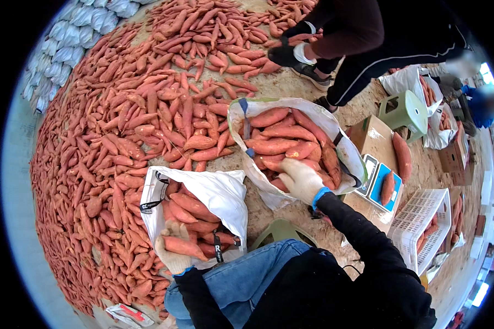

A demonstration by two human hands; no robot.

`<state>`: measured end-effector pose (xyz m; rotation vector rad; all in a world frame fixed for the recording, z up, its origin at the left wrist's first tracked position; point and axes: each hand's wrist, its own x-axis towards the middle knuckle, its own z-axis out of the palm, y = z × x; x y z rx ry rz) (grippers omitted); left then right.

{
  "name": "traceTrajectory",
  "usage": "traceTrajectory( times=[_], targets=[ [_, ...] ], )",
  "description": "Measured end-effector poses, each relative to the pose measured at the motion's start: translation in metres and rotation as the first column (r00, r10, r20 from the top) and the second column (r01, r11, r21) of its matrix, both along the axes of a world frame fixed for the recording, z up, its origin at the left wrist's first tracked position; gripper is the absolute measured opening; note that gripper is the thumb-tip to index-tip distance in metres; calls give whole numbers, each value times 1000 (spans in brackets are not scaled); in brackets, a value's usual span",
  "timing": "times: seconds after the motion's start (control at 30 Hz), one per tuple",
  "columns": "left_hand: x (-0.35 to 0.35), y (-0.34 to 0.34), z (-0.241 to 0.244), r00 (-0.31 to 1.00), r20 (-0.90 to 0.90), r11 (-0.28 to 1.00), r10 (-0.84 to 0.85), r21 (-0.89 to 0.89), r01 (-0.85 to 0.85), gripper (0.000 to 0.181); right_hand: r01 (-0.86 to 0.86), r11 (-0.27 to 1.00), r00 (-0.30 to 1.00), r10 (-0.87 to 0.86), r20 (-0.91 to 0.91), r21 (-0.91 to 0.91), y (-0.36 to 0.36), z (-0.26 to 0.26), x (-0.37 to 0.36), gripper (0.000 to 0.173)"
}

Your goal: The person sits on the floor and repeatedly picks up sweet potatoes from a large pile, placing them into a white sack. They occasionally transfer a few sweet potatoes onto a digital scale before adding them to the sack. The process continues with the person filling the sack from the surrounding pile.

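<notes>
My left hand (173,248), in a pale knit glove, holds a sweet potato (184,247) over the opening of a white woven bag (226,185) filled with sweet potatoes. To the upper right, my right hand (298,179), gloved too, rests on the sweet potatoes (271,146) inside a larger white bag (346,150) with a green rim. Whether its fingers grip one is unclear. Right of that bag, a digital scale (369,181) with a blue plate stands on a cardboard box and bears one small sweet potato (387,188).
A large pile of sweet potatoes (103,164) covers the floor at left. A co-worker's gloved hands (286,53) are at the top. A green stool (411,115), a white plastic crate (415,230) and a long sweet potato (401,156) are at right.
</notes>
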<state>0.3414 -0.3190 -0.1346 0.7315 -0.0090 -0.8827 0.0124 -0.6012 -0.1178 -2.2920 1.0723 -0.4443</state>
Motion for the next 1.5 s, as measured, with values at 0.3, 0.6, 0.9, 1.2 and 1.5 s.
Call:
traceTrajectory(
  times=[0.3,0.6,0.9,1.2,1.5],
  targets=[
    [12,-10,9,989,137,961,-50,278,10,48,735,429,550,-830,93,-525,-49,38,-212,28],
    [5,-12,20,992,75,984,-103,156,90,53,936,137,120,-990,-71,-323,19,18,-374,38],
    [-1,-11,33,997,62,998,-39,42,36,43,986,64,34,-981,-190,-154,4,16,-326,48],
    [-11,-11,35,995,93,1000,-28,14,27,46,976,177,146,-963,-227,-126,13,8,-338,55],
    [34,13,-16,991,41,985,-130,-107,133,42,812,510,394,-838,-377,-285,-5,1,-290,63]
  ],
)
